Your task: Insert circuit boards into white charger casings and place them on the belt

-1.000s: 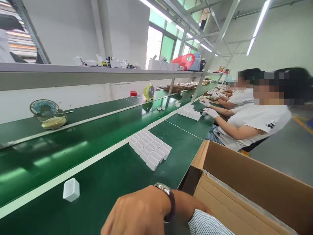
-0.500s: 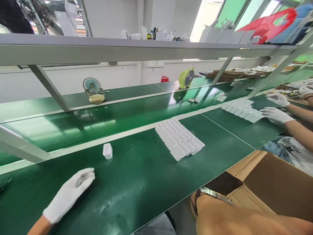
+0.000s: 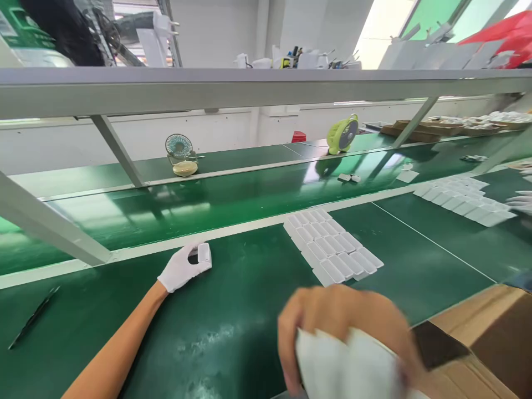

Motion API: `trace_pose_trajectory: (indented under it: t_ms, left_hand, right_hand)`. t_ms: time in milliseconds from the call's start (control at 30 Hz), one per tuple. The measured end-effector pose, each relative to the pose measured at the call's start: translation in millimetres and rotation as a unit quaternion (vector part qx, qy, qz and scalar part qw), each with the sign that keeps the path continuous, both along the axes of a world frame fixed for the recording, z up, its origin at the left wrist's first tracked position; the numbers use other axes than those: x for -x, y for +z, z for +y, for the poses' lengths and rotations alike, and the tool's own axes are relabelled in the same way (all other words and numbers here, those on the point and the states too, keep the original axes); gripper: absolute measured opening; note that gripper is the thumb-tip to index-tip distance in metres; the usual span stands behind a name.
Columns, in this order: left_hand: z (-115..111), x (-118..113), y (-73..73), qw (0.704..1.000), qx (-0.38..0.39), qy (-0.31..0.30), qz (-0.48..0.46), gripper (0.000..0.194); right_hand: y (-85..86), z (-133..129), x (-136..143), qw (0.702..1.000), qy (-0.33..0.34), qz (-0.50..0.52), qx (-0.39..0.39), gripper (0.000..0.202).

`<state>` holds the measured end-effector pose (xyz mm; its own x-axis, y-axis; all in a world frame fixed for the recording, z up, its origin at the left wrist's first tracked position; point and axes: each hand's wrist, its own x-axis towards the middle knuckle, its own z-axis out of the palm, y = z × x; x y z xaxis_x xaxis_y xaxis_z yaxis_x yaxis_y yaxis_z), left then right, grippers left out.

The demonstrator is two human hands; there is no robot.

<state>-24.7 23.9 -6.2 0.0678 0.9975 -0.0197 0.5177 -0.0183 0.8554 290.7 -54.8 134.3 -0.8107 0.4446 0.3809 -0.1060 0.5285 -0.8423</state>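
My left hand [image 3: 183, 269], in a white glove, has its thumb and fingers around a small white plastic box [image 3: 204, 252] on the green work surface, near the pale strip. Bare and smeared by motion, my right hand [image 3: 344, 316] is in the lower right foreground, its fingers wrapped over several white plastic boxes [image 3: 349, 366]. Just beyond it, a block of similar white boxes [image 3: 332, 244] stands in close rows on the surface. The lower part of what my right hand holds is cut off by the frame.
Dark tweezers [image 3: 33, 318] lie at the left. An open cardboard box [image 3: 494, 327] is at the lower right. A shelf [image 3: 266, 94] crosses overhead on slanted posts. Two small fans, one green [image 3: 343, 134], stand behind. A co-worker's gloved hand [image 3: 521, 202] is near more white boxes [image 3: 465, 199].
My left hand has moved forward and right and closed around the single white box. My right hand has come up from beside the cardboard box, bringing several white boxes. The view has shifted left.
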Motion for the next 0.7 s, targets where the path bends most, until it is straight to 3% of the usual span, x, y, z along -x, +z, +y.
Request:
trace_pose_trajectory:
  t_ms: [67, 100, 233, 367, 500, 600, 700]
  left_hand:
    - [-2, 1, 0.1, 1.000, -0.006, -0.012, -0.008, 0.066]
    - [-3, 2, 0.2, 1.000, -0.008, -0.022, -0.011, 0.064]
    - [-5, 8, 1.9, 0.998, -0.003, -0.065, -0.017, 0.060]
    - [-5, 11, 3.9, 0.997, -0.001, -0.081, -0.006, 0.061]
    - [-5, 10, 5.4, 0.996, 0.011, -0.091, -0.001, 0.061]
    - [-4, 10, 4.6, 0.996, 0.023, -0.089, -0.006, 0.063]
    - [-3, 12, 0.7, 0.995, 0.041, -0.083, -0.033, 0.068]
  right_hand:
    - [-4.3, 25, 17, 0.997, 0.000, 0.027, 0.071, 0.062]
    - [-10.7, 39, 26, 0.994, -0.012, -0.011, 0.106, 0.049]
    - [-61.2, 95, 57, 0.963, -0.104, -0.167, 0.185, 0.035]
    - [-110.3, 138, 65, 0.935, -0.234, -0.239, 0.116, 0.036]
    - [-133.6, 157, 59, 0.890, -0.373, -0.261, -0.020, 0.041]
    - [-145.3, 152, 59, 0.874, -0.380, -0.282, -0.109, 0.043]
    - [-153.6, 139, 62, 0.890, -0.312, -0.282, -0.176, 0.035]
